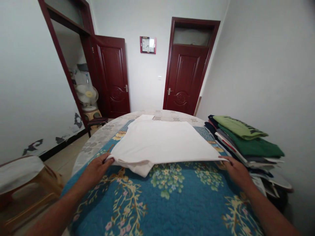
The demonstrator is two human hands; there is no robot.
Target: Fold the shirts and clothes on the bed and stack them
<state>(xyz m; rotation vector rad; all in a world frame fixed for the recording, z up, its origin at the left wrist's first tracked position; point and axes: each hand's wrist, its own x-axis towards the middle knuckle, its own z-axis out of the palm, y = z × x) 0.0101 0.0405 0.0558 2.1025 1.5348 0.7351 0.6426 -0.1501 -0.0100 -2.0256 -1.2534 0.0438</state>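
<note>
A white garment (159, 141) lies spread flat on a blue floral quilt (162, 200) that covers a round table. My left hand (97, 168) pinches the garment's near left corner, fingers closed on the cloth. My right hand (237, 170) grips the near right corner at the hem. A folded part of the white cloth hangs down at the near left edge, between my hands.
A stack of folded clothes (246, 141), green ones on top, sits at the table's right against the wall. Two dark red doors (184, 78) and a wall clock (148, 44) stand behind. A fan (87, 95) and stool are at the left; a wooden chair (27, 186) is near left.
</note>
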